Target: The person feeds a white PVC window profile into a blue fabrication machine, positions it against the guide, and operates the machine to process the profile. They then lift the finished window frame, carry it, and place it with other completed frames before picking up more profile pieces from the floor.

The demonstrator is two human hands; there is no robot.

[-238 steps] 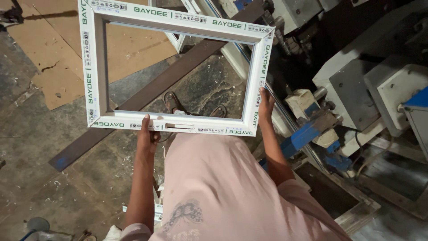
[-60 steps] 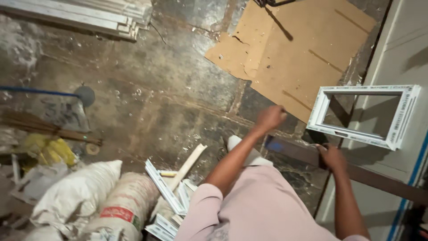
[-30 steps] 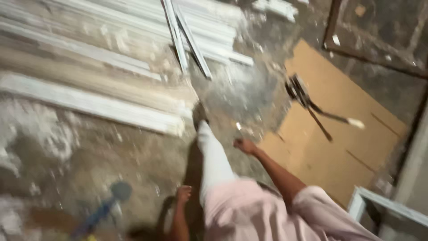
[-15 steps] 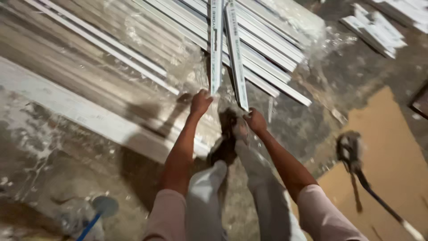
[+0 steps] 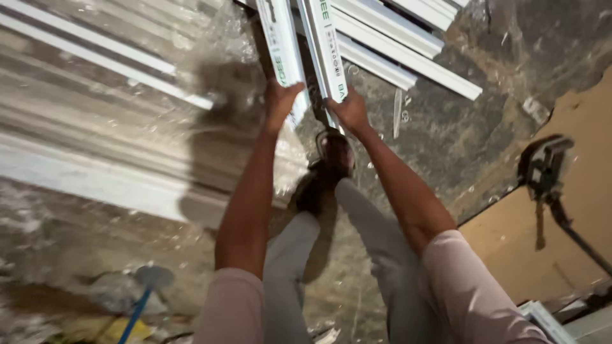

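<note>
Two white plastic strips are gripped at their near ends, one in each hand.

The left hand [image 5: 279, 102] is closed around the left strip [image 5: 278, 44], and the right hand [image 5: 347, 111] is closed on the right strip [image 5: 325, 41]. Both strips are laid side by side, their long axes running straight away from the hands over the pile of white strips [image 5: 395, 44] on the dusty floor [image 5: 459, 146]. A dark tool [image 5: 545, 169] is seen on cardboard [image 5: 574, 255], well apart.

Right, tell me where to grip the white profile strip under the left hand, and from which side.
Grip the left white profile strip at its near end, where the left hand meets it, coming from the near side. It is long and narrow and lies pointing away, beside a second strip under the right hand.
</note>
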